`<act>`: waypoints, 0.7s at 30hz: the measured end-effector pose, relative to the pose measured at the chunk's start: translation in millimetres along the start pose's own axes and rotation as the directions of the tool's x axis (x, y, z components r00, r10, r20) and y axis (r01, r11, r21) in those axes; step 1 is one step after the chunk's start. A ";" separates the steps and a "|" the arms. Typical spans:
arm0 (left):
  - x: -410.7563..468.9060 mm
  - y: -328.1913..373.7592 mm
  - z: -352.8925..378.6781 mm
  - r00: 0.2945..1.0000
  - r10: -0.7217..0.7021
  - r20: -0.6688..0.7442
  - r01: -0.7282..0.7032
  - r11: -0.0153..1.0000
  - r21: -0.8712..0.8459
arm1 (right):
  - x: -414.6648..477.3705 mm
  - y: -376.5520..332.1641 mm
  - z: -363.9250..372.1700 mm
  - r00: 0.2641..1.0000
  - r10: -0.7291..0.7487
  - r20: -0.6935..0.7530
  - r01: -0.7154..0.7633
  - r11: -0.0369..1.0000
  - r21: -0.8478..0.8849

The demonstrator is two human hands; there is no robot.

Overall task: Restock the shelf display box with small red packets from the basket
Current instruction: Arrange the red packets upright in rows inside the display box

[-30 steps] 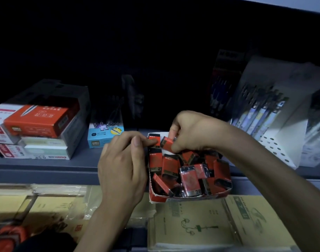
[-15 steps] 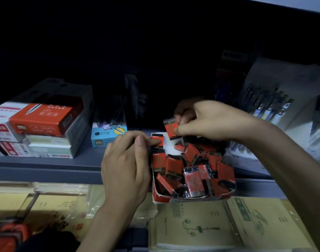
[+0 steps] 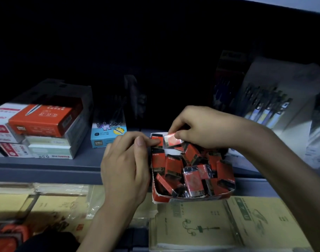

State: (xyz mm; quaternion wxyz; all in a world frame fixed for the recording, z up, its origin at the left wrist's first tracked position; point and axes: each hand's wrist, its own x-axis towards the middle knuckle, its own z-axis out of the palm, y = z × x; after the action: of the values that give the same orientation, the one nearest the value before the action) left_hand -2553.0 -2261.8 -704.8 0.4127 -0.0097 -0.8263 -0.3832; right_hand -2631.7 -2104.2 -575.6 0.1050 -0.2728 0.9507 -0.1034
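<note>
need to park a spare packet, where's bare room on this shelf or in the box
Bare shelf shows between the light blue box and the left hand, in front of the stacked boxes. Inside the display box, a white gap sits near the back left; the rest is crammed with red packets. The right hand covers the back.

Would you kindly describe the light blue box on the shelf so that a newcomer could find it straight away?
Start at the grey shelf and its stack of red and white boxes on the left. Just right of that stack, left of the left hand, stands the light blue box. It is the only blue carton there, with cartoon artwork on its front and dark pens standing up out of it.
</note>
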 end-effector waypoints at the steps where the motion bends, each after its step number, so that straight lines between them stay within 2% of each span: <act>1: 0.0 0.1 0.0 1.000 0.001 -0.004 -0.001 1.000 0.002 | 1.3 -1.5 2.1 1.000 0.004 -0.001 -0.004 1.000 -0.026; 5: 0.1 -0.7 0.4 1.000 0.002 -0.008 -0.002 1.000 0.008 | 7.0 -8.6 13.3 1.000 -0.016 0.016 0.018 0.991 -0.131; 8: 0.1 -1.3 0.8 1.000 0.003 -0.008 -0.003 1.000 0.017 | 10.5 -8.4 12.5 0.998 -0.034 -0.045 0.027 0.991 -0.133; 13: 0.1 -1.6 1.5 1.000 0.015 -0.004 -0.015 1.000 0.027 | 13.0 -1.8 9.1 0.995 -0.007 -0.098 0.022 0.989 0.148; 21: -0.2 -1.3 2.8 1.000 0.009 -0.019 -0.009 1.000 0.027 | 16.0 -5.0 20.7 0.989 0.064 -0.135 -0.028 0.967 0.253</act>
State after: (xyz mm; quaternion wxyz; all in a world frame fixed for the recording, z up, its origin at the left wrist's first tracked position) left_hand -2555.2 -2260.8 -706.8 0.4224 -0.0041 -0.8274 -0.3702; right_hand -2637.2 -2119.9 -596.4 0.0732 -0.2271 0.9412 -0.2393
